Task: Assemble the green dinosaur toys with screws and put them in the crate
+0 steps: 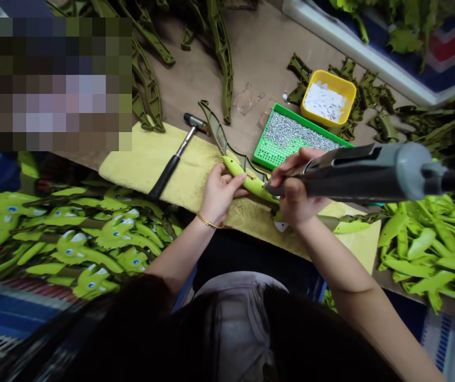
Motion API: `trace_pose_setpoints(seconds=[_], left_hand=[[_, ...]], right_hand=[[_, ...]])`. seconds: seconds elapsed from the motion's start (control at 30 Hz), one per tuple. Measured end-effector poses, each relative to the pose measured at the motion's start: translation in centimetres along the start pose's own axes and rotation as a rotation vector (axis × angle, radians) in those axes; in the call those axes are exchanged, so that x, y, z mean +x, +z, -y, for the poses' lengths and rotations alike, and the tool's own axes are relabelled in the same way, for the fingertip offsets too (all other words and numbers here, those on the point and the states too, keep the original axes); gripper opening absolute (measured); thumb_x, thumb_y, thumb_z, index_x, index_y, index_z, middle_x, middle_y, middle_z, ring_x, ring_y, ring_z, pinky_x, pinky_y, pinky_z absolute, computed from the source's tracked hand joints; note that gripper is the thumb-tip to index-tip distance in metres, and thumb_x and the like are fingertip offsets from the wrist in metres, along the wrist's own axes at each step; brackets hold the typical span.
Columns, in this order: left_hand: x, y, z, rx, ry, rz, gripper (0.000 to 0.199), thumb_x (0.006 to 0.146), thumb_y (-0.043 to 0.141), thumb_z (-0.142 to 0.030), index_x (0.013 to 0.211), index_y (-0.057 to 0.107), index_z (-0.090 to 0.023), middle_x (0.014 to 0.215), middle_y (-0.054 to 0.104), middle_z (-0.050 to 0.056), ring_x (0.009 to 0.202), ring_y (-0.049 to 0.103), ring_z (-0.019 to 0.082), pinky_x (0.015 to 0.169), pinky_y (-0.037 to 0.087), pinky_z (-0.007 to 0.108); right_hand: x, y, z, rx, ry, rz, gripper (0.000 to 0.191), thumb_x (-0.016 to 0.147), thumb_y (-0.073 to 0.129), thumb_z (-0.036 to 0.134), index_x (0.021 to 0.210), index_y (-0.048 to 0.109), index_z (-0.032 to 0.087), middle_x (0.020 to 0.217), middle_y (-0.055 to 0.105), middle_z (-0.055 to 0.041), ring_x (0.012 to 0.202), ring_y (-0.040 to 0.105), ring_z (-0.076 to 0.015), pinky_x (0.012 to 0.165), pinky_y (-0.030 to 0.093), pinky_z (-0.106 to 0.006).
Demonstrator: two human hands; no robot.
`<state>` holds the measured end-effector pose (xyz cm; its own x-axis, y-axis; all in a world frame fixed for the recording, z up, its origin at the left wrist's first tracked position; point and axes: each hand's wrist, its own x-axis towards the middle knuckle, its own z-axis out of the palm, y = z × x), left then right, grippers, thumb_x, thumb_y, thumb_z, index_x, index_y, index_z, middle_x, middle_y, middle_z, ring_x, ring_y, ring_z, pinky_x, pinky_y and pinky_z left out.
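**"What's on the tan workbench (259, 53)?"**

"Near the middle, a yellow pad (140, 159), with a black-handled hammer (175, 154) lying across its far edge."

**"And further right?"**

"A green tray (291, 138) of small silver pins, a yellow tub (326, 95) of white scraps just beyond it, and olive moulded pieces (382, 101) scattered around the tub."
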<state>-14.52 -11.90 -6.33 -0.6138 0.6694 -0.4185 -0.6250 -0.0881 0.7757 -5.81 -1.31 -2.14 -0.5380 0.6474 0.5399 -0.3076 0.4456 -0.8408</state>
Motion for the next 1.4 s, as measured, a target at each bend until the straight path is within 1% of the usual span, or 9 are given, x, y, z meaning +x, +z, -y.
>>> trace_pose_setpoints(seconds=[0.1, 0.23, 0.37, 0.47, 0.6, 0.77, 0.97, 1.23, 1.4], left_hand=[[-0.2, -0.1, -0.2, 0.024, -0.03, 0.018, 0.05, 0.067, 0.078, -0.026, 0.101, 0.042, -0.02, 0.08, 0.07, -0.001, 0.075, 0.071, 0.018, 0.072, 0.062, 0.036], [-0.1, -0.5, -0.6, 0.067, -0.069, 0.031, 0.05, 0.07, 0.076, -0.023, 0.104, 0.039, -0.021, 0.081, 0.068, -0.001, 0.08, 0.072, 0.02, 0.075, 0.062, 0.042], [0.7, -1.1, -0.8, 0.087, -0.057, 0.018, 0.041, 0.07, 0.076, -0.025, 0.095, 0.044, -0.019, 0.079, 0.065, -0.002, 0.076, 0.071, 0.018, 0.072, 0.063, 0.038], [1.1, -1.5, -0.6, 0.085, -0.045, 0.031, 0.038, 0.069, 0.077, -0.026, 0.092, 0.047, -0.018, 0.078, 0.065, -0.002, 0.07, 0.069, 0.014, 0.068, 0.063, 0.032], [1.1, -1.6, -0.5, 0.071, -0.035, 0.036, 0.038, 0.07, 0.077, -0.026, 0.092, 0.047, -0.017, 0.075, 0.064, -0.002, 0.068, 0.068, 0.013, 0.065, 0.062, 0.029], [0.9, -1.4, -0.7, 0.036, -0.056, 0.065, 0.037, 0.069, 0.078, -0.026, 0.092, 0.051, -0.015, 0.076, 0.067, 0.0, 0.067, 0.068, 0.013, 0.061, 0.061, 0.025], [1.0, -1.3, -0.6, -0.003, -0.059, 0.067, 0.035, 0.067, 0.08, -0.024, 0.085, 0.05, -0.017, 0.07, 0.065, -0.003, 0.064, 0.066, 0.013, 0.061, 0.06, 0.029], [1.0, -1.4, -0.2, -0.019, -0.009, 0.093, 0.04, 0.066, 0.082, -0.033, 0.08, 0.048, -0.019, 0.07, 0.064, -0.004, 0.067, 0.066, 0.015, 0.064, 0.061, 0.032], [1.0, -1.4, 0.2, -0.026, 0.028, 0.109, 0.047, 0.061, 0.085, -0.04, 0.08, 0.047, -0.02, 0.071, 0.065, -0.004, 0.064, 0.065, 0.014, 0.063, 0.06, 0.03]], right_hand=[[2.9, 0.1, -0.6, -0.08, -0.116, -0.247, 0.036, 0.086, 0.052, 0.059, 0.114, 0.05, 0.036, 0.087, 0.057, 0.0031, 0.048, 0.051, -0.0081, 0.046, 0.045, -0.025], [6.8, -0.4, -4.2, -0.259, -0.011, -0.456, 0.045, 0.086, 0.046, 0.066, 0.11, 0.05, 0.027, 0.093, 0.058, -0.0009, 0.054, 0.054, -0.0087, 0.052, 0.047, -0.028], [7.1, -1.4, -7.9, -0.225, 0.22, -0.278, 0.062, 0.083, 0.041, 0.075, 0.123, 0.046, 0.028, 0.095, 0.062, -0.0022, 0.07, 0.066, -0.0142, 0.063, 0.053, -0.032], [6.4, -1.7, -8.8, -0.196, 0.267, -0.221, 0.062, 0.082, 0.041, 0.076, 0.124, 0.046, 0.03, 0.093, 0.062, -0.0014, 0.075, 0.068, -0.0161, 0.065, 0.054, -0.033], [6.6, -1.2, -7.7, -0.277, 0.101, -0.346, 0.055, 0.081, 0.046, 0.073, 0.113, 0.049, 0.028, 0.094, 0.061, -0.0017, 0.06, 0.061, -0.011, 0.056, 0.051, -0.029], [7.4, 0.8, -3.1, -0.144, -0.074, -0.456, 0.029, 0.085, 0.053, 0.052, 0.094, 0.051, 0.025, 0.086, 0.058, -0.0002, 0.046, 0.047, -0.0048, 0.041, 0.038, -0.024], [4.6, 6.1, 1.6, -0.044, -0.041, -0.207, 0.04, 0.086, 0.051, 0.063, 0.112, 0.052, 0.032, 0.094, 0.058, 0.001, 0.053, 0.054, -0.0074, 0.049, 0.048, -0.026], [3.1, 6.9, -1.1, -0.074, 0.11, -0.083, 0.044, 0.079, 0.055, 0.068, 0.09, 0.06, 0.026, 0.073, 0.056, 0.0006, 0.066, 0.062, -0.0144, 0.064, 0.058, -0.034], [2.1, 7.0, -2.3, -0.102, 0.122, -0.081, 0.041, 0.083, 0.053, 0.063, 0.093, 0.062, 0.025, 0.079, 0.059, -0.0009, 0.074, 0.066, -0.015, 0.071, 0.059, -0.036]])
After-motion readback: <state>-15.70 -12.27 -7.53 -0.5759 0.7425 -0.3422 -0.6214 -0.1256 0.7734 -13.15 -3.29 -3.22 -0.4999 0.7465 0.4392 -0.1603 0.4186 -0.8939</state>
